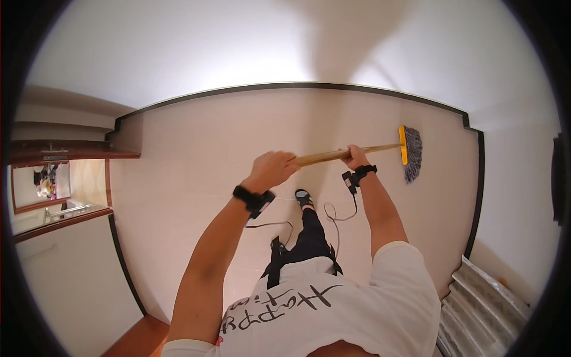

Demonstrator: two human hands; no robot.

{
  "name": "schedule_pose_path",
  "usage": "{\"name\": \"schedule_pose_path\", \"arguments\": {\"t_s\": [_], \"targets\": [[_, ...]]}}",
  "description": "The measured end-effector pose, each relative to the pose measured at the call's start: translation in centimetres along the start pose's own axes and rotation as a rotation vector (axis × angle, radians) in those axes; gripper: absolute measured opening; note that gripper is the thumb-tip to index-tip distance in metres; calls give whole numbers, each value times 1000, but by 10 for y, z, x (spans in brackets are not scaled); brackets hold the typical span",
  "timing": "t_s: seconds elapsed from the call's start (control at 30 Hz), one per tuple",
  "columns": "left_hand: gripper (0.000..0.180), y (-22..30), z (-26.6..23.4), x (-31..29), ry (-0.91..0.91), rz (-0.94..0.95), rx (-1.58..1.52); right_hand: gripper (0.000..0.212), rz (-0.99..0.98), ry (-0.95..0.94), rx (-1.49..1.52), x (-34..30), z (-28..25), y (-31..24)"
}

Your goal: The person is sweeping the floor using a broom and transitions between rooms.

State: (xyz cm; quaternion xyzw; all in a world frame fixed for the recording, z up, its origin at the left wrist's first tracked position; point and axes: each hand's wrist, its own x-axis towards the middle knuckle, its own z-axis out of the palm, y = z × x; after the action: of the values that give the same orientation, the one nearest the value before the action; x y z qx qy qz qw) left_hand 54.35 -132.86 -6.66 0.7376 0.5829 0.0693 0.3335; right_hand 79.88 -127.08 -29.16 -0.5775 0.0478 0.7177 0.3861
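Observation:
A mop with a long wooden handle (321,157) stretches across in front of me, and both my hands are closed on it. My left hand (270,170) wraps the handle's near end, slightly blurred. Farther along toward the mop head, my right hand (355,157) grips the shaft. The mop's yellow holder (404,145) and grey stringy head (413,154) lie on the floor to the right. Each wrist wears a black strap with a small device, and thin cables hang from them.
Pale tiled floor (196,149) spreads around my feet, bordered by a dark baseboard (285,85) under white walls. At left is a doorway with a dark red wooden frame (108,181). Grey corrugated steps or panels (476,309) stand at the lower right.

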Motion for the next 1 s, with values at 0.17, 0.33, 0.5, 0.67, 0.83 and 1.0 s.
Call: {"name": "schedule_pose_path", "arguments": {"t_s": [0.17, 0.33, 0.5, 0.67, 0.83, 1.0], "targets": [[22, -59, -37, -97, 70, -296, -20, 22, 137, -245, -297, 8, 88, 75], [21, -56, -84, -211, 198, -575, -72, 27, 323, -409, -444, 1, 176, 158], [25, 4, -112, -294, 372, -861, 101, 13, 533, -484, -88, -61, 275, 267], [29, 60, -128, -343, 452, -848, 379, 14, 760, -691, -13, -156, 321, 306], [29, 119, -130, -422, 562, -912, 323, 13, 769, -885, -211, -252, 311, 320], [30, 123, -111, -490, 504, -1164, 303, 19, 671, -915, -417, -286, 263, 294]]}}
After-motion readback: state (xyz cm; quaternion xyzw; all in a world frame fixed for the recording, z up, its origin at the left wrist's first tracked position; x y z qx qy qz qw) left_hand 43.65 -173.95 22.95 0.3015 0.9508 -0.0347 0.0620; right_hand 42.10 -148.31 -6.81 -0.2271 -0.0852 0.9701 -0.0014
